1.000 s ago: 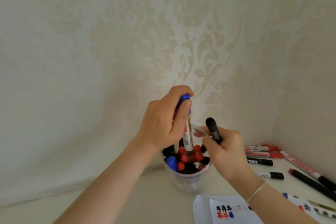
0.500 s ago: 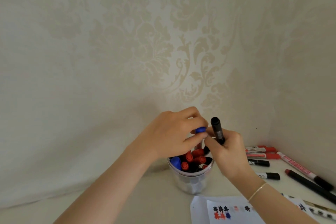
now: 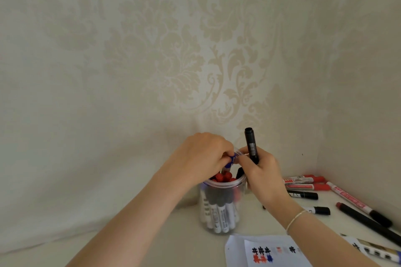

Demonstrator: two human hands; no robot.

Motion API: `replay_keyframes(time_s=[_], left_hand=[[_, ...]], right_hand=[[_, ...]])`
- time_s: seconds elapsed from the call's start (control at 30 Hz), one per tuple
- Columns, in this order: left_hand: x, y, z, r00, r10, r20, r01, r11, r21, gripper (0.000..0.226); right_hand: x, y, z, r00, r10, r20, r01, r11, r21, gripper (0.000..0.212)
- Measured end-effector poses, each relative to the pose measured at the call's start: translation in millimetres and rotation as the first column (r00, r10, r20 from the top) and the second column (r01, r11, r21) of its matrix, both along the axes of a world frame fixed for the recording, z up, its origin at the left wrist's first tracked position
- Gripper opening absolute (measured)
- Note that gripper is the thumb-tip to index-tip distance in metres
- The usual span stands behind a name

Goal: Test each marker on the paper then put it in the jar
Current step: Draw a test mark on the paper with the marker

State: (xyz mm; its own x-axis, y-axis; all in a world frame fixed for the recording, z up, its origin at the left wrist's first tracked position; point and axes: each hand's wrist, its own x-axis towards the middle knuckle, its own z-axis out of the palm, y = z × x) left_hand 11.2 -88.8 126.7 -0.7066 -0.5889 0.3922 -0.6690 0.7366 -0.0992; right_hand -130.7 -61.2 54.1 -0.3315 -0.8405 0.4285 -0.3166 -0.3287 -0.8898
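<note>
Both hands over the jar [image 3: 223,206]: left [image 3: 201,156] pinches a half-hidden blue marker [image 3: 230,160], right [image 3: 258,167] grips a black marker [image 3: 251,145]

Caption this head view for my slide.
Left hand pushes a blue marker into the jar; right hand holds a black marker.
</note>
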Motion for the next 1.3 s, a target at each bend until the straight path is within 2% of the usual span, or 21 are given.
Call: replay_keyframes(time_s=[0.1, 0.17, 0.23, 0.33, 0.4, 0.43, 0.5, 0.57, 0.6, 0.67, 0.73, 0.8, 0.87, 0.93, 1.0, 1.07, 1.13, 1.2, 1.3], left_hand=[[-7.2, -2.9, -0.8, 0.994, 0.089, 0.062, -0.095, 0.99, 0.099, 0.022], [-10.4, -5.9, -4.3, 0.97, 0.155, 0.186, -0.184, 0.971, 0.15, 0.019], [-10.5, -12.0, -8.0, 0.94, 0.202, 0.274, -0.256, 0.95, 0.177, 0.019], [-7.2, -25.6, -10.4, 0.924, 0.218, 0.315, -0.295, 0.929, 0.224, 0.025], [-5.0, -31.7, -9.4, 0.949, 0.21, 0.235, -0.276, 0.913, 0.3, 0.025], [-4.2, -32.9, -8.4, 0.969, 0.203, 0.14, -0.24, 0.909, 0.34, 0.024], [-5.1, -30.8, -6.4, 0.97, 0.191, -0.153, -0.117, 0.912, 0.394, 0.023], [-10.2, -22.9, -5.3, 0.873, 0.171, -0.457, 0.02, 0.923, 0.385, 0.02], [-13.7, -16.9, -5.7, 0.816, 0.154, -0.557, 0.065, 0.933, 0.353, 0.018], [-20.4, -2.5, -8.8, 0.742, 0.092, -0.664, 0.101, 0.964, 0.246, 0.019], [-25.7, 14.1, -14.5, 0.733, -0.024, -0.68, 0.123, 0.988, 0.098, 0.02], [-34.3, 32.1, -23.9, 0.796, -0.093, -0.598, 0.164, 0.984, 0.065, 0.027], [-47.7, 46.5, -41.1, 0.907, -0.044, -0.419, 0.147, 0.965, 0.217, 0.042], [-60.5, 52.7, -60.7, 0.954, 0.004, -0.299, 0.137, 0.884, 0.447, 0.048], [-69.2, 51.5, -75.9, 0.945, 0.006, -0.327, 0.202, 0.777, 0.596, 0.038], [-73.3, 51.0, -85.4, 0.927, -0.026, -0.375, 0.271, 0.738, 0.618, 0.026], [-74.1, 53.8, -91.2, 0.903, -0.078, -0.422, 0.353, 0.696, 0.625, 0.023], [-74.8, 58.6, -95.8, 0.894, -0.093, -0.438, 0.386, 0.654, 0.65, 0.03], [-74.5, 60.7, -101.7, 0.877, -0.07, -0.476, 0.429, 0.563, 0.706, 0.032]], right_hand=[[5.7, -2.6, -2.3, 1.0, -0.013, 0.014, 0.012, 1.0, 0.023, 0.017], [11.9, -3.1, -0.2, 1.0, -0.008, 0.007, 0.008, 1.0, 0.026, 0.017], [18.2, -4.8, 3.0, 0.999, -0.004, -0.035, 0.005, 0.999, 0.045, 0.021], [23.6, -9.6, 9.8, 0.993, -0.036, -0.112, 0.048, 0.993, 0.106, 0.031], [23.4, -13.3, 14.0, 0.991, -0.051, -0.124, 0.07, 0.987, 0.147, 0.033], [21.9, -14.7, 15.9, 0.991, -0.051, -0.123, 0.072, 0.982, 0.173, 0.035], [16.2, -15.2, 19.2, 0.996, -0.036, -0.085, 0.056, 0.968, 0.243, 0.037], [8.5, -13.4, 21.7, 0.998, -0.032, 0.048, 0.017, 0.957, 0.289, 0.038], [3.7, -12.2, 23.2, 0.987, -0.047, 0.155, 0.002, 0.96, 0.28, 0.037], [-8.8, -6.6, 26.6, 0.92, -0.087, 0.383, -0.003, 0.974, 0.228, 0.035], [-22.4, 3.1, 27.6, 0.882, -0.106, 0.459, 0.011, 0.979, 0.206, 0.039], [-33.4, 15.7, 23.8, 0.91, -0.134, 0.393, 0.048, 0.974, 0.222, 0.041], [-40.1, 27.8, 16.4, 0.917, -0.142, 0.372, 0.059, 0.972, 0.227, 0.039], [-45.4, 35.9, 4.7, 0.913, -0.15, 0.38, 0.065, 0.972, 0.226, 0.036], [-49.7, 42.3, -8.5, 0.91, -0.156, 0.385, 0.072, 0.972, 0.226, 0.029], [-53.1, 49.0, -19.6, 0.894, -0.132, 0.428, 0.03, 0.971, 0.238, 0.018], [-57.4, 56.2, -26.5, 0.867, -0.053, 0.495, -0.081, 0.966, 0.246, 0.018], [-63.6, 63.4, -29.7, 0.831, 0.09, 0.548, -0.248, 0.943, 0.221, 0.027], [-73.9, 72.8, -26.1, 0.822, 0.27, 0.501, -0.438, 0.862, 0.253, 0.028]])
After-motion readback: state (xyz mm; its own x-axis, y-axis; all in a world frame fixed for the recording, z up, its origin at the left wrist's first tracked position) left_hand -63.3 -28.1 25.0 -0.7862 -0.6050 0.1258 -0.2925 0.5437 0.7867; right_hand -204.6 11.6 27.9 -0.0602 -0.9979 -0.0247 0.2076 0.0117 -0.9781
